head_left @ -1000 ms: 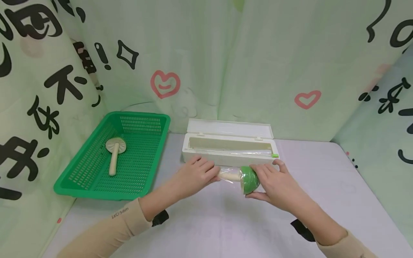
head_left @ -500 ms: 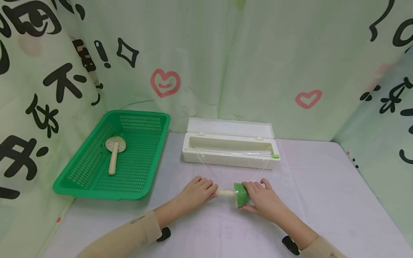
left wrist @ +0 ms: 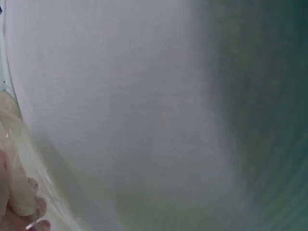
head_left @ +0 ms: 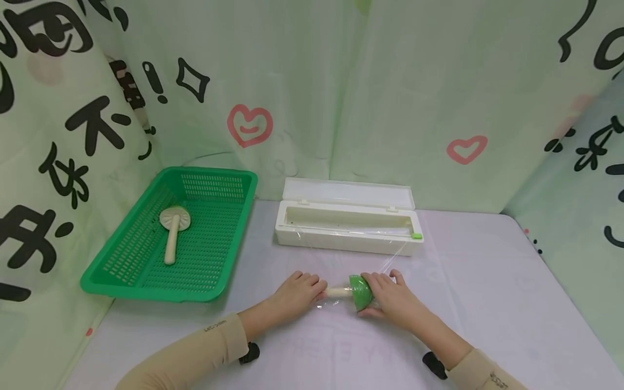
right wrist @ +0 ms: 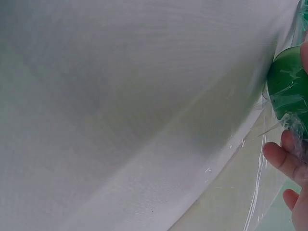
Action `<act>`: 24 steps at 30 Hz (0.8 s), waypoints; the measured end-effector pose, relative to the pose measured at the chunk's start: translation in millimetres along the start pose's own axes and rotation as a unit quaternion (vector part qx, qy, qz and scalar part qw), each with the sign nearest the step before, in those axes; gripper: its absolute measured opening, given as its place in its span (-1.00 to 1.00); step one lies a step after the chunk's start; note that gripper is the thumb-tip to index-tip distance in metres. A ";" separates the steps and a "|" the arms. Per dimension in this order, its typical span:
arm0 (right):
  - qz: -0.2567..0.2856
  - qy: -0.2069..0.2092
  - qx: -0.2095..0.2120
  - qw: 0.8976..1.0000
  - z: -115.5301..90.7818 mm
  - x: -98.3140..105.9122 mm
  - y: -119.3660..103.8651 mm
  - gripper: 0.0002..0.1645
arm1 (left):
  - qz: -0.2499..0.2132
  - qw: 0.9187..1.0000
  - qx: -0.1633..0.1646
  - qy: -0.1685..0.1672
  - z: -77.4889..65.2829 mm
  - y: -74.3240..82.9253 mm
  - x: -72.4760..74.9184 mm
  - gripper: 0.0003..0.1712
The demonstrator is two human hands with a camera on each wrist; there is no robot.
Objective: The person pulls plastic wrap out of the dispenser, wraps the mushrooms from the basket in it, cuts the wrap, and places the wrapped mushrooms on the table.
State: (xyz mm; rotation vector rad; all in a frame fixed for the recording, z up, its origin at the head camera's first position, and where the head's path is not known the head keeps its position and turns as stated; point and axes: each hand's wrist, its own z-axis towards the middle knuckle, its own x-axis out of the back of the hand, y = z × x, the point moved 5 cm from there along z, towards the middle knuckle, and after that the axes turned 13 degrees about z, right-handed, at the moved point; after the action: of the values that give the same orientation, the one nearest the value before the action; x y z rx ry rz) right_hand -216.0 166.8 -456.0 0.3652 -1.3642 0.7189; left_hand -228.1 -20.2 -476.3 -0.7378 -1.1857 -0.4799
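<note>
Pale table (head_left: 336,355), mushroom (head_left: 358,293) between hands (head_left: 299,292) (head_left: 390,299)

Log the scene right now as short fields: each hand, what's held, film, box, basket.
Left hand: grips the stem
Right hand: holds the green cap
Held item: green-capped mushroom piece, lying sideways between the hands; contact with the table unclear
Clear film: over the cap, strands running back toward the box
White box: beyond the hands, lid open, green tab at right end
Green basket: on the left, a second mushroom piece inside
</note>
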 end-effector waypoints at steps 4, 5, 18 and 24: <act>0.007 -0.005 0.006 1.000 1.6 0.5 -1.9 -0.06 | -0.036 0.999 0.004 -0.035 -2.0 -0.5 -4.0 -0.75; 0.006 -0.006 0.008 1.000 2.2 0.6 -2.3 -0.06 | -0.044 0.998 0.005 -0.042 -2.6 -1.0 -4.6 -0.73; 0.003 -0.026 -0.004 1.000 2.3 0.3 -1.5 -0.06 | -0.056 0.997 -0.011 -0.045 -12.3 -7.8 -4.3 -0.56; 0.012 -0.027 -0.008 1.000 1.0 -0.5 0.8 -0.06 | -0.024 0.997 -0.021 -0.068 -16.3 -6.1 2.6 -0.39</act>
State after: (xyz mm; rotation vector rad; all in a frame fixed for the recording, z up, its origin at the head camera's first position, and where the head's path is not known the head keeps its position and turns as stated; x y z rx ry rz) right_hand -217.3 166.6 -456.4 0.3569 -1.4263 0.7218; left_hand -220.9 -36.2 -475.3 -0.7901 -1.3270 -0.5024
